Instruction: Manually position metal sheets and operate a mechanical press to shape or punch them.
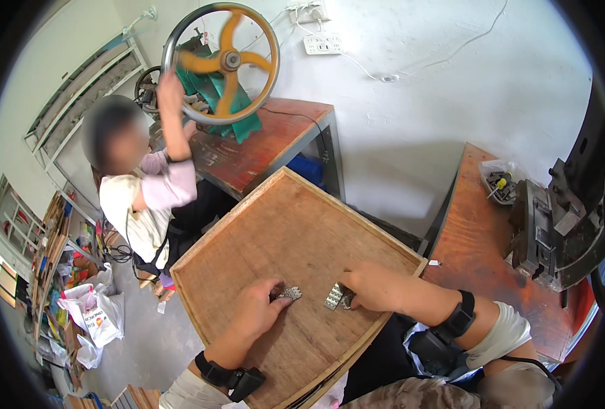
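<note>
My left hand [260, 307] rests low over a wooden tray [268, 225], its fingers and thumb closed on a small perforated metal piece [291, 293] that sticks out toward the middle. To the right, my right hand [362, 285] bends down to the tray with curled fingers. They grip a small silvery metal plate [333, 296] with rows of holes or bumps. Another bit of metal shows under those fingers, partly hidden. A gap of bare wood separates the two hands.
At the far left a co-worker [135, 184] grips a large handwheel [229, 61] on a machine atop a red-brown bench [275, 136]. On the right, a heavy metal machine [548, 232] and a bag of small parts [501, 184] stand on another table [469, 232]. White bags [98, 313] lie on the floor.
</note>
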Available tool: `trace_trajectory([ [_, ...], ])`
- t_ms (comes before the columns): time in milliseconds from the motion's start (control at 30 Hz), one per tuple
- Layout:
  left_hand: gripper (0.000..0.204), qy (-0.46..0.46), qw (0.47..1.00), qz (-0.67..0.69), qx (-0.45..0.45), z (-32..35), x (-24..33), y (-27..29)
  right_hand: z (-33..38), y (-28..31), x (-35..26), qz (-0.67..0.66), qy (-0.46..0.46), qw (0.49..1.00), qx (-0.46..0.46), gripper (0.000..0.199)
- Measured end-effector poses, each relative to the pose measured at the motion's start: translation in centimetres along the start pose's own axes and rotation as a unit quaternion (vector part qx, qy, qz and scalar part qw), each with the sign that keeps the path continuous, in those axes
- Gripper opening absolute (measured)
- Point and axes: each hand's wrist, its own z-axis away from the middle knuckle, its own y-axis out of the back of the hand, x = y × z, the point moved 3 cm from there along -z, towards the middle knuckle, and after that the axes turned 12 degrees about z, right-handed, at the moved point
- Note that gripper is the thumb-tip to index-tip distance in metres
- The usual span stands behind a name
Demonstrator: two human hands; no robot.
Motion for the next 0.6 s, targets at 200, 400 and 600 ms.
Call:
trace_trajectory([
  [200,0.028,-0.039,0.995,-0.093,0.005,-0.4,1.0,-0.3,0.9,0.9,-0.9,0.020,-0.109,0.993,-0.047,0.030],
  [400,0.024,0.032,0.999,0.001,0.027,0.2,0.8,-1.2,-1.7,0.0,-0.4,-0.040,-0.012,0.999,0.021,0.035],
  [600,0.020,0.018,0.999,-0.046,-0.015,-0.2,0.8,-1.1,-2.5,0.5,-0.7,0.012,-0.004,1.000,0.025,0.034],
])
